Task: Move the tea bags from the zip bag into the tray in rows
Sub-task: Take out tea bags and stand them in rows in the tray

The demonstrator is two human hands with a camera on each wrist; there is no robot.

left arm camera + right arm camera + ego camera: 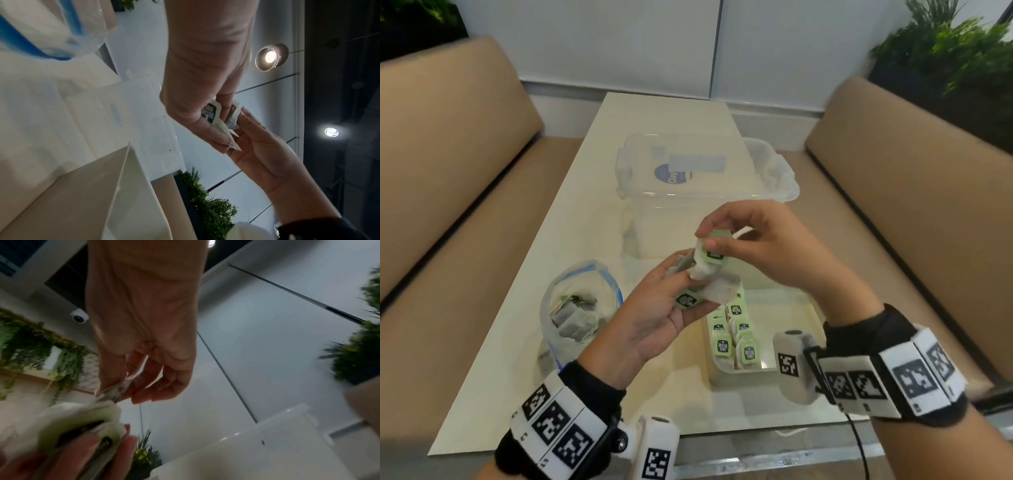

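the left hand (654, 318) cups a bunch of tea bags (717, 286), fingers curled round them. just above it, the right hand (763, 246) pinches one bag's tag (714, 251), over the tray (739, 375).

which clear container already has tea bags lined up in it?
The tray nearest the person, under the right hand: green-tagged tea bags stand in rows. The zip bag holds a loose heap; the lidded tub is shut.
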